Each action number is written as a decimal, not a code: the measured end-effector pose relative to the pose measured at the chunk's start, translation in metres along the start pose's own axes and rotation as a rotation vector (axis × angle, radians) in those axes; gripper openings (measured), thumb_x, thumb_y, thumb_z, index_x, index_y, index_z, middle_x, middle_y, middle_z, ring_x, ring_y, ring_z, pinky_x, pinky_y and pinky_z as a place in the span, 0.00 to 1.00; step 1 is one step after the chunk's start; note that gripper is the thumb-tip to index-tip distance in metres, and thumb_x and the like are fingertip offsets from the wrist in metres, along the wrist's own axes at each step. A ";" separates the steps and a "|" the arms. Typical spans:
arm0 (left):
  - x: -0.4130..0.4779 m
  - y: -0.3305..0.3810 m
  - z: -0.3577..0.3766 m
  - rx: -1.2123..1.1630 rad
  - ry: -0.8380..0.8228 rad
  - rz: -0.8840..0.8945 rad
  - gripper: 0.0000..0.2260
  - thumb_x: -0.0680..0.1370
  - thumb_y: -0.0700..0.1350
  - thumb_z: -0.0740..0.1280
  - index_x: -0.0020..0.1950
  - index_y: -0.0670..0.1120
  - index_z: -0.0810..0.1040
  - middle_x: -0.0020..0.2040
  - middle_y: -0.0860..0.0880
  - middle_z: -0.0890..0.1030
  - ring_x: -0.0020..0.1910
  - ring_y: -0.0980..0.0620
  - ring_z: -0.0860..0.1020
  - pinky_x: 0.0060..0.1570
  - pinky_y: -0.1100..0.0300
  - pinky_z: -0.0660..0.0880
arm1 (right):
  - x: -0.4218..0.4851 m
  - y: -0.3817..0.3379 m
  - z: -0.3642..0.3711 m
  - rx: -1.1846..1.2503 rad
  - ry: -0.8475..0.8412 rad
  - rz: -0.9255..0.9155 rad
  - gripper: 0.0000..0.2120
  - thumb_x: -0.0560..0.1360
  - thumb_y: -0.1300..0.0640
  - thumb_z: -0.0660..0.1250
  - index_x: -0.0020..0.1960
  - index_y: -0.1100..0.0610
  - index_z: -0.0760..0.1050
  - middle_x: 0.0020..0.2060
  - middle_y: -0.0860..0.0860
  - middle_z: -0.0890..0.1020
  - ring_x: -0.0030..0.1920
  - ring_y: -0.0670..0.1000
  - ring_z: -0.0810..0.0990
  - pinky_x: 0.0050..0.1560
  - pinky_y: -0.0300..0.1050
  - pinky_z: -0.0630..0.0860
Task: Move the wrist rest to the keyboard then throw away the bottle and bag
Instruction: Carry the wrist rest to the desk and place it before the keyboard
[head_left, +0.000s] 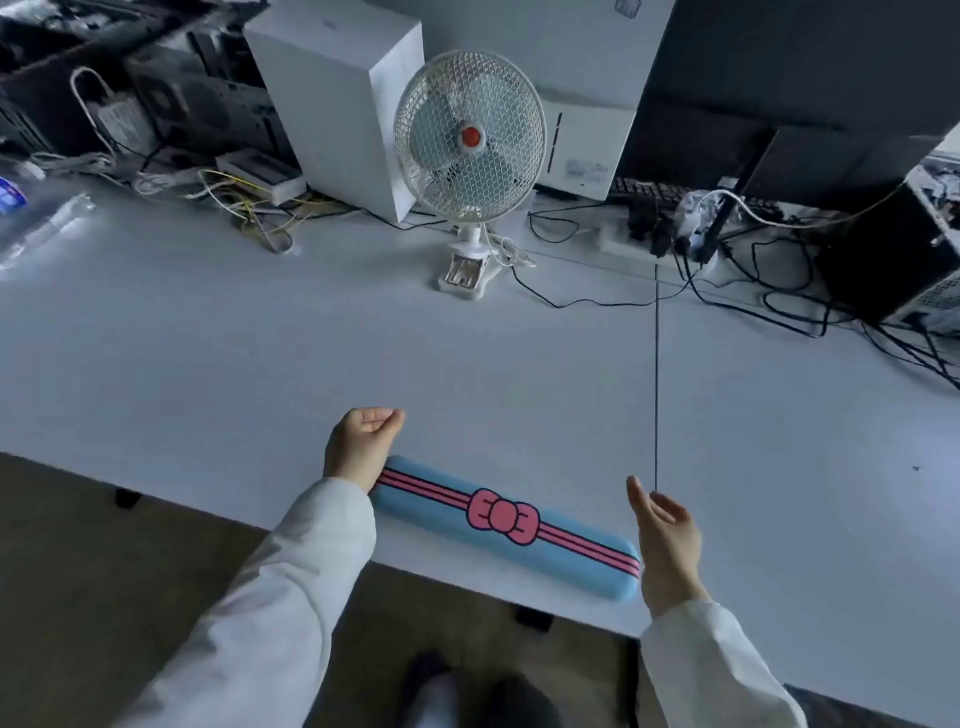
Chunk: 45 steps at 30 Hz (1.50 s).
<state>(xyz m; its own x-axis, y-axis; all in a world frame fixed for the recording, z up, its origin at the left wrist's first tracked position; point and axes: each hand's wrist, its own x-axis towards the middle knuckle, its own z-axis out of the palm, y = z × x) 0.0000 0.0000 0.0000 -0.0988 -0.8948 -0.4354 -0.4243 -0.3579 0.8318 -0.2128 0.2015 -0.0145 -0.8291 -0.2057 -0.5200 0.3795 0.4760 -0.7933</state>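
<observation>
A long blue wrist rest (506, 525) with pink stripes and a pink bow lies at the near edge of the white table (260, 353). My left hand (361, 447) hovers at its left end, fingers loosely curled, holding nothing. My right hand (665, 540) is at its right end, palm turned inward, fingers apart and empty. A clear plastic bottle (44, 228) with a blue label lies at the far left of the table. A dark keyboard (644, 195) is partly visible at the back right under a monitor. I see no bag.
A white clip fan (470, 150) stands at the back centre beside a white box (337, 98). Black cables (779, 306) and a dark computer case (898, 249) crowd the back right. Tangled wires (249, 202) and equipment fill the back left. A seam (656, 374) runs down the tabletop.
</observation>
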 end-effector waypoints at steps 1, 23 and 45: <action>0.002 -0.005 -0.002 0.023 -0.006 -0.014 0.15 0.73 0.47 0.67 0.55 0.38 0.77 0.58 0.41 0.81 0.57 0.43 0.78 0.64 0.50 0.71 | -0.003 0.005 -0.001 -0.007 0.025 0.011 0.30 0.69 0.48 0.71 0.65 0.62 0.70 0.61 0.59 0.77 0.59 0.56 0.75 0.57 0.44 0.67; 0.020 -0.079 0.012 0.343 -0.062 -0.137 0.19 0.72 0.52 0.69 0.54 0.39 0.76 0.64 0.37 0.76 0.65 0.39 0.72 0.62 0.50 0.67 | 0.011 0.075 -0.007 -0.115 0.054 0.214 0.30 0.67 0.46 0.72 0.62 0.64 0.74 0.47 0.57 0.77 0.46 0.54 0.73 0.48 0.44 0.69; 0.004 -0.105 0.006 -0.045 0.072 -0.248 0.21 0.71 0.43 0.70 0.61 0.40 0.69 0.62 0.39 0.76 0.60 0.39 0.74 0.61 0.44 0.71 | 0.026 0.057 -0.007 0.171 -0.089 0.201 0.14 0.71 0.61 0.69 0.54 0.62 0.71 0.41 0.54 0.75 0.45 0.55 0.77 0.53 0.51 0.76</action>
<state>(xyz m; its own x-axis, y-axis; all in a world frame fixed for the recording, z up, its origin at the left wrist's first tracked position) 0.0394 0.0357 -0.0913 0.0676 -0.7944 -0.6036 -0.3866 -0.5786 0.7182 -0.2157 0.2288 -0.0709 -0.6935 -0.2001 -0.6921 0.6027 0.3652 -0.7095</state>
